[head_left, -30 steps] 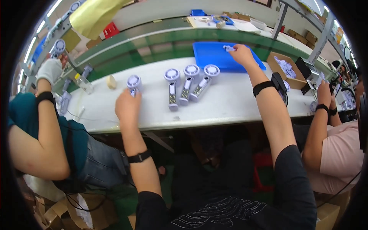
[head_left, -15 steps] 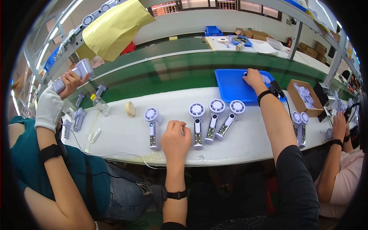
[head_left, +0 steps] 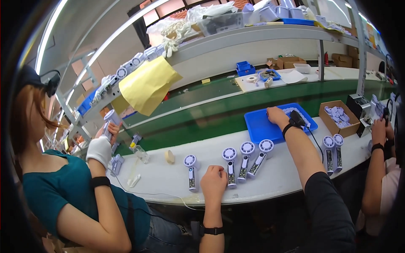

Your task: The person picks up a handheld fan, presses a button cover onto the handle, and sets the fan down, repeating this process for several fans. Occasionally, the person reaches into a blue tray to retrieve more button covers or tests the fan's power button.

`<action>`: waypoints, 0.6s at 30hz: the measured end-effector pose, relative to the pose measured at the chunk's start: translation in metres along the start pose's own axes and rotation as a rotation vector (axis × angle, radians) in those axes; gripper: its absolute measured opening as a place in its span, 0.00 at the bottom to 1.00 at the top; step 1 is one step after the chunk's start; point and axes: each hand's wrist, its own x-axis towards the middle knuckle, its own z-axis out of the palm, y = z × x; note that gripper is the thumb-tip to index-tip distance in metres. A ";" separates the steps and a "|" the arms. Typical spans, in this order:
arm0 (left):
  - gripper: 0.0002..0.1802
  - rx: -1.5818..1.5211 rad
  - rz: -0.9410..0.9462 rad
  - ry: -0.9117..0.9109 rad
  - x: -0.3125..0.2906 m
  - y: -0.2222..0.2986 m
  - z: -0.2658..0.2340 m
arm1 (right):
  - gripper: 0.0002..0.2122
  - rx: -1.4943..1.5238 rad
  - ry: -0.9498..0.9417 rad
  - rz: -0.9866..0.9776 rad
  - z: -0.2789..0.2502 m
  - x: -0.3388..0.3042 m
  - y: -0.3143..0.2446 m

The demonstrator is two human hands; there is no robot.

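My left hand (head_left: pixel 214 183) rests on the white worktop with its fingers curled closed; what they hold, if anything, is hidden. On its left lies a lilac handheld fan (head_left: pixel 191 179) with its handle uncovered. To its right is another handheld fan (head_left: pixel 230 173), then two more (head_left: pixel 244 168) (head_left: pixel 260 162), all with circuit parts showing in the handles. My right hand (head_left: pixel 277 117) reaches into the blue tray (head_left: pixel 258 126), fingers bent together, beside small pale lilac parts (head_left: pixel 295 113). Whatever its fingertips grip cannot be made out.
A cardboard box (head_left: pixel 350 128) of lilac parts and two more fans (head_left: pixel 329 158) are at the right. A tape roll (head_left: pixel 169 157) and a clear bottle (head_left: pixel 141 154) lie left. A co-worker at left holds a fan (head_left: pixel 109 122); another person's hands (head_left: pixel 378 130) work at far right.
The view has tilted up and turned left, showing more of the shelf and the left co-worker. My right hand is still at the tray, and my left hand stays curled among the fans.
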 end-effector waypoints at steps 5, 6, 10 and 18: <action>0.05 0.023 0.064 -0.013 0.001 -0.011 0.001 | 0.07 0.000 -0.093 -0.112 -0.018 -0.025 -0.024; 0.06 0.001 0.051 -0.014 0.003 -0.009 0.000 | 0.08 0.150 0.072 -0.160 -0.028 -0.034 -0.032; 0.07 -0.082 0.000 -0.018 0.008 -0.018 -0.004 | 0.07 0.854 0.358 -0.124 -0.085 -0.103 -0.082; 0.05 -0.497 0.223 0.088 0.006 0.100 0.027 | 0.11 1.575 0.427 0.064 -0.151 -0.328 -0.055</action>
